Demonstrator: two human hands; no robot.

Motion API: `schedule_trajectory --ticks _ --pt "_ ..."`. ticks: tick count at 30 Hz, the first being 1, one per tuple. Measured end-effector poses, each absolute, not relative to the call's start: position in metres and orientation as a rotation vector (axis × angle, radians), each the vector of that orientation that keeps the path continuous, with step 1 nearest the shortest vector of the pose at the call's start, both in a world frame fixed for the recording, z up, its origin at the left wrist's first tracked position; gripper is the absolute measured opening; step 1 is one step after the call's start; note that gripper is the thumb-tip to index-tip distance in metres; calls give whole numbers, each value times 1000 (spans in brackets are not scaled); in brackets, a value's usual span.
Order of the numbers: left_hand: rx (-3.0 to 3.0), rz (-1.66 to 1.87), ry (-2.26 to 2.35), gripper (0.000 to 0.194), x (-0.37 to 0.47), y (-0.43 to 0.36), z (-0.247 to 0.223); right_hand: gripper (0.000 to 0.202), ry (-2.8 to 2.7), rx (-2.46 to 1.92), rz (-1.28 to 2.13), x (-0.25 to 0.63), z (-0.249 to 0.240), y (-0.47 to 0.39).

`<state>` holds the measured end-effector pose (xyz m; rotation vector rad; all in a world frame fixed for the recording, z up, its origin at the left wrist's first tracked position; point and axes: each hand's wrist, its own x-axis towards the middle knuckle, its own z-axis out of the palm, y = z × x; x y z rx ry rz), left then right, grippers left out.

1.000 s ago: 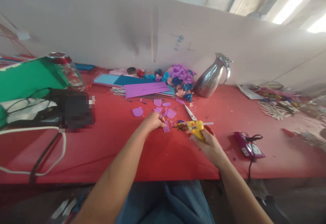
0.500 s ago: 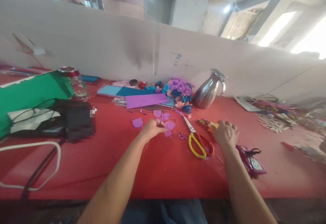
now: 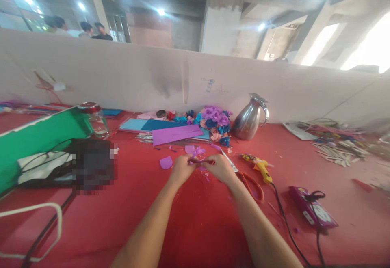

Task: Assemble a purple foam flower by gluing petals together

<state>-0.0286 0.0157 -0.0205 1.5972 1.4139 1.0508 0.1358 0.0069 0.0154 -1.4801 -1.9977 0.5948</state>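
Note:
Above the middle of the red table, my left hand point(image 3: 182, 169) and my right hand point(image 3: 221, 168) meet fingertip to fingertip. Both are closed in a pinch; whatever is between the fingers is too small and covered to make out. Purple paper pieces point(image 3: 190, 150) lie right behind the fingers, and a cut purple petal point(image 3: 166, 162) rests left of my left hand. Scissors point(image 3: 251, 186) lie partly under my right forearm, which hides one handle. To the right, a yellow hot glue gun point(image 3: 262, 169) lies on its side with its cord running toward me.
Behind stand a bunch of paper flowers point(image 3: 215, 115) and a steel jug point(image 3: 248, 119). Coloured paper sheets point(image 3: 173, 135) lie beside them. On the left are a glass jar point(image 3: 96, 122) and a black bag point(image 3: 91, 166); on the right, a purple power strip point(image 3: 313, 209) and sticks point(image 3: 335, 154).
My right hand has let go of the glue gun and moved left to meet my left hand. The glue gun now lies uncovered. The head view has tilted up a little.

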Motion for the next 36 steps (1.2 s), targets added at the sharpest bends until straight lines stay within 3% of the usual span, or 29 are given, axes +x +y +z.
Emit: schedule_trajectory --ticks 5,18,36 --pt "1506 1227 1287 35 -24 13 -15 23 -1706 -1402 722 149 2 15" --pt "1250 1376 1093 28 -17 12 -14 33 -801 -1098 1258 148 3 23" --pt "1062 1336 957 32 5 3 -10 25 -619 -902 1372 123 11 5"
